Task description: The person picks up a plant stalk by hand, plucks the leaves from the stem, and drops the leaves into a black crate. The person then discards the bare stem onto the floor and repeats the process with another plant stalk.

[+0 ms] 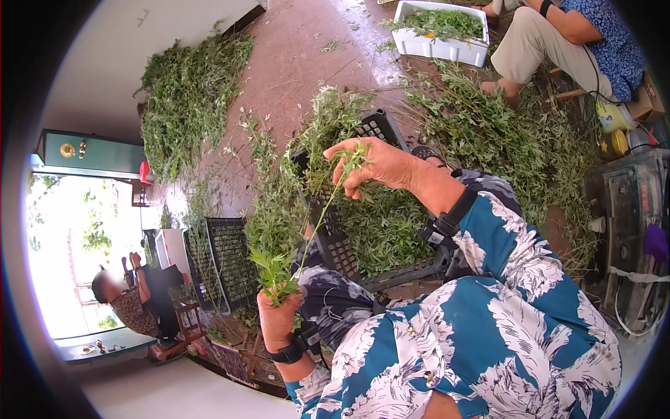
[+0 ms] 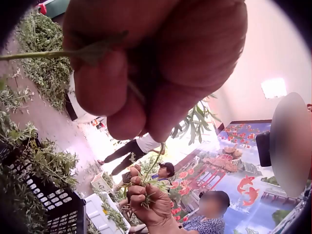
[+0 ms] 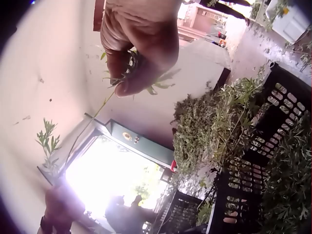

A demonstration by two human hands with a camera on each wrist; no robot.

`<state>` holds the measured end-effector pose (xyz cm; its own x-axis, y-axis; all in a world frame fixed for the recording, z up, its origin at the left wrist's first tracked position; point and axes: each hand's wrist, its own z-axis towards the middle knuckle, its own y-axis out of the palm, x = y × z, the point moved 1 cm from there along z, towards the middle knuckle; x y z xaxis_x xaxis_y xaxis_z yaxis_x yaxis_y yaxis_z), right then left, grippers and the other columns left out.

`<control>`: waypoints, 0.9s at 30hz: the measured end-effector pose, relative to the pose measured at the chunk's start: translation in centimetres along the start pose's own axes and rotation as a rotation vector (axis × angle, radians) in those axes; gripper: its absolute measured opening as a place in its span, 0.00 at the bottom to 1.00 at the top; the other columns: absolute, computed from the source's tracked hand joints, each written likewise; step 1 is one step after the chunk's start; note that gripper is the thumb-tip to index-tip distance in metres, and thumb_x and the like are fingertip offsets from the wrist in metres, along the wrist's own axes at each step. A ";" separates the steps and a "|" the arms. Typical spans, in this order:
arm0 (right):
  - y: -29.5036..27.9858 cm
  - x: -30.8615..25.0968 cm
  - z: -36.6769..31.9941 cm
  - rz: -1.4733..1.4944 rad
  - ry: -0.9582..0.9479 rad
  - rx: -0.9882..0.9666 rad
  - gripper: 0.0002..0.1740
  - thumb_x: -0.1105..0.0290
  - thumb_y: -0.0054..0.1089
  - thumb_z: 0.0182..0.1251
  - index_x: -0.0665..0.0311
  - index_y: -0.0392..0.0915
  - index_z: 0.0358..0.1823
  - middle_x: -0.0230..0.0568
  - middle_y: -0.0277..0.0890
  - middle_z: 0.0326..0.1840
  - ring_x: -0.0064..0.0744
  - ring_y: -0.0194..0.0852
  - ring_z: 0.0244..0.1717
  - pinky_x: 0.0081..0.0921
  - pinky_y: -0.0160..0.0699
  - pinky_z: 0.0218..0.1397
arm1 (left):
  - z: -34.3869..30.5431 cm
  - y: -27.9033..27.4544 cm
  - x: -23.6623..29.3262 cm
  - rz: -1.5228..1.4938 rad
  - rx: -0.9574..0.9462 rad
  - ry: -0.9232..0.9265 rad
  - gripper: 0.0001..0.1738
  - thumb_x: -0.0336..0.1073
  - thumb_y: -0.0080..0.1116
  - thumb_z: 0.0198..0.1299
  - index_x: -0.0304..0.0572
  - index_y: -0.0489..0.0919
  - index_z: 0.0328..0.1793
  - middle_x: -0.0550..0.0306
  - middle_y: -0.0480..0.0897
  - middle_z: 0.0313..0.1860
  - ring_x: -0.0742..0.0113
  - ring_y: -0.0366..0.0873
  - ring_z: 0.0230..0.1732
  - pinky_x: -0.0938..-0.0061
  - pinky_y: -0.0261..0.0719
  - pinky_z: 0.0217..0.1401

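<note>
Our L hand (image 1: 278, 320) grips a thin leafy stem (image 1: 320, 221); our R hand (image 1: 380, 166) pinches its other end. Stem spans betw. them, prob. v. light, bendy, easily snapped; best held by bare stalk. Leaves (image 1: 391, 237) fill black crate (image 1: 336, 253) near R hand.

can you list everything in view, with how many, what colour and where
leafy stem: 1, green, between the hands
stalk heaps: at least 2, green, on floor by wall and to the right
crates: at least 2, black, near knees and further left
picked leaves: uncountable, green, in near crate
box: 1, white, top, holding greenery
purple item: 1, far right
mural: 1, multicoloured, wall
other people: at least 2, patterned tops, upper right and left
wearer's hands: 2, left low, right higher, each grip on stem
</note>
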<state>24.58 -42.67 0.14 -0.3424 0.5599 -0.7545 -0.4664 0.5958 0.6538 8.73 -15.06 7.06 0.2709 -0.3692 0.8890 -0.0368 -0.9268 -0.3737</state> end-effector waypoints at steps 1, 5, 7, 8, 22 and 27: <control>0.0 0.1 0.0 0.002 -0.002 0.001 0.32 0.85 0.58 0.46 0.75 0.59 0.57 0.49 0.73 0.29 0.35 0.75 0.23 0.28 0.77 0.26 | 0.0 0.0 0.0 -0.003 -0.006 -0.003 0.06 0.30 0.64 0.49 0.37 0.78 0.27 0.68 0.75 0.21 0.79 0.68 0.23 0.82 0.66 0.27; 0.1 0.2 0.1 -0.002 -0.006 0.011 0.32 0.86 0.58 0.46 0.75 0.59 0.57 0.49 0.73 0.28 0.35 0.74 0.22 0.28 0.76 0.26 | 0.0 0.5 0.1 0.020 0.012 0.067 0.12 0.37 0.65 0.50 0.36 0.77 0.25 0.66 0.73 0.17 0.79 0.63 0.17 0.83 0.57 0.20; 0.1 0.2 0.1 -0.009 -0.009 0.015 0.32 0.86 0.57 0.46 0.74 0.59 0.57 0.49 0.73 0.28 0.35 0.74 0.22 0.28 0.76 0.26 | 0.0 0.5 0.2 0.012 0.011 0.067 0.12 0.37 0.65 0.50 0.36 0.77 0.25 0.66 0.72 0.17 0.79 0.63 0.17 0.83 0.57 0.20; 0.0 0.3 0.1 -0.011 -0.011 0.016 0.32 0.86 0.56 0.46 0.74 0.59 0.57 0.49 0.73 0.27 0.35 0.74 0.22 0.28 0.76 0.26 | 0.0 0.5 0.2 0.011 0.003 0.045 0.10 0.35 0.64 0.49 0.37 0.77 0.25 0.67 0.73 0.18 0.79 0.65 0.19 0.83 0.60 0.22; -1.2 0.0 0.5 -0.290 -0.050 0.184 0.29 0.83 0.55 0.53 0.71 0.60 0.59 0.41 0.70 0.34 0.27 0.75 0.25 0.23 0.77 0.25 | -0.6 -0.3 -0.1 -0.076 0.064 0.073 0.11 0.34 0.65 0.47 0.32 0.76 0.26 0.61 0.73 0.17 0.76 0.64 0.16 0.83 0.58 0.19; -1.3 0.2 0.2 -0.022 0.041 -0.041 0.32 0.82 0.58 0.50 0.68 0.60 0.60 0.47 0.71 0.41 0.34 0.78 0.30 0.27 0.81 0.27 | -0.6 -1.3 -0.6 -0.042 0.013 -0.005 0.06 0.31 0.64 0.48 0.35 0.79 0.28 0.66 0.77 0.23 0.77 0.70 0.24 0.80 0.69 0.30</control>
<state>25.28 -43.18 -0.83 -0.3644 0.5227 -0.7707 -0.5069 0.5829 0.6350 8.04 -13.69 7.19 0.2771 -0.3291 0.9027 -0.0129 -0.9407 -0.3390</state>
